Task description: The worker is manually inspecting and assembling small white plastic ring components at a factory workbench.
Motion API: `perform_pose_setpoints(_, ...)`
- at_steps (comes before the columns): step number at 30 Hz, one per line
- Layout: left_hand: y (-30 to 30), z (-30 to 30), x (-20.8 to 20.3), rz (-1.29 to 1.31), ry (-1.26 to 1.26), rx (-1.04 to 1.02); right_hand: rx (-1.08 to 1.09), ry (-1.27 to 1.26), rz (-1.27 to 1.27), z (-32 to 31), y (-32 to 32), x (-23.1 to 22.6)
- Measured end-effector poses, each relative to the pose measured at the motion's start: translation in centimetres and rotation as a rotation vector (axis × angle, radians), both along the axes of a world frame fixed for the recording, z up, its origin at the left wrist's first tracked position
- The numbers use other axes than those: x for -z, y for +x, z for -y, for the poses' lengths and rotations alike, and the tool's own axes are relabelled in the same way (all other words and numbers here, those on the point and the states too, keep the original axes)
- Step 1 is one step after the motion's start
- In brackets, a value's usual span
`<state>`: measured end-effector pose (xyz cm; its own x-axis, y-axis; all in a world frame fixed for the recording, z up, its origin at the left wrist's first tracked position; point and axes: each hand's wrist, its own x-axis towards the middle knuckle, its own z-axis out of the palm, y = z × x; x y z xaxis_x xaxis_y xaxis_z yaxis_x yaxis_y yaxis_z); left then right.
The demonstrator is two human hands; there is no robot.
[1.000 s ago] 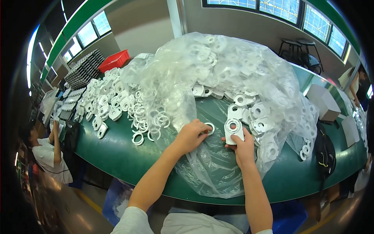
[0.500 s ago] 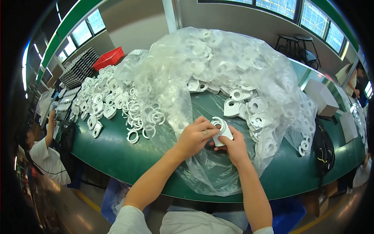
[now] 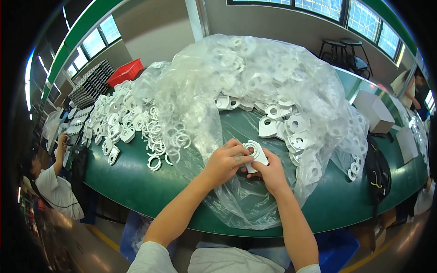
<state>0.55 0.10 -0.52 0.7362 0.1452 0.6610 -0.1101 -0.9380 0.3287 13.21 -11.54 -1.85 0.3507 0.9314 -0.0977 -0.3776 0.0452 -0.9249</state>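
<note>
My right hand (image 3: 272,172) grips a white plastic part (image 3: 260,157), a flat piece with a rounded end and a round hole, with the thumb on its face. The fingers of my left hand (image 3: 226,163) are closed at a white ring (image 3: 250,144), which lies against the part's rounded end. Whether the ring is fully seated cannot be seen, since my left fingers cover some of it. Both hands are just above a clear plastic bag (image 3: 255,221) spread on the green table (image 3: 132,184).
Beyond my hands, the bag bulges over many similar white parts (image 3: 298,140). Loose white rings (image 3: 154,163) and more parts (image 3: 114,154) pile up at left, near a red bin (image 3: 125,73). A black bag (image 3: 378,170) and white boxes (image 3: 374,113) are at right. Another person (image 3: 57,182) stands far left.
The ring, earlier sticking up past the part's rounded end, now lies lower and closer against it. Both hands have shifted slightly left with the part.
</note>
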Motion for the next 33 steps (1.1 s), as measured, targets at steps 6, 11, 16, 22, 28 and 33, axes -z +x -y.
perform_pose_setpoints(6, 0.8, 0.8, -0.3, -0.013, 0.048, 0.015, 0.032, 0.016, 0.038, 0.5, 0.5, 0.0)
perform_pose_setpoints(11, 0.6, 1.0, 0.2, 0.0, 0.066, -0.025, 0.071, 0.033, 0.089, 0.3, 0.1, 0.4)
perform_pose_setpoints(16, 0.7, 1.3, 0.7, 0.001, 0.164, -0.058, 0.121, 0.069, 0.047, 0.1, -0.1, 0.8)
perform_pose_setpoints(22, 0.9, 1.5, 0.5, 0.024, 0.245, -0.061, 0.096, 0.132, -0.077, 0.4, 0.3, 1.2)
perform_pose_setpoints(28, 1.0, 1.9, 0.4, -0.002, 0.261, -0.071, 0.135, 0.132, -0.033, 0.2, 0.3, 1.3)
perform_pose_setpoints(33, 0.6, 1.8, 0.5, -0.003, 0.146, -0.051, 0.19, 0.1, -0.003, 0.0, 0.5, 1.9)
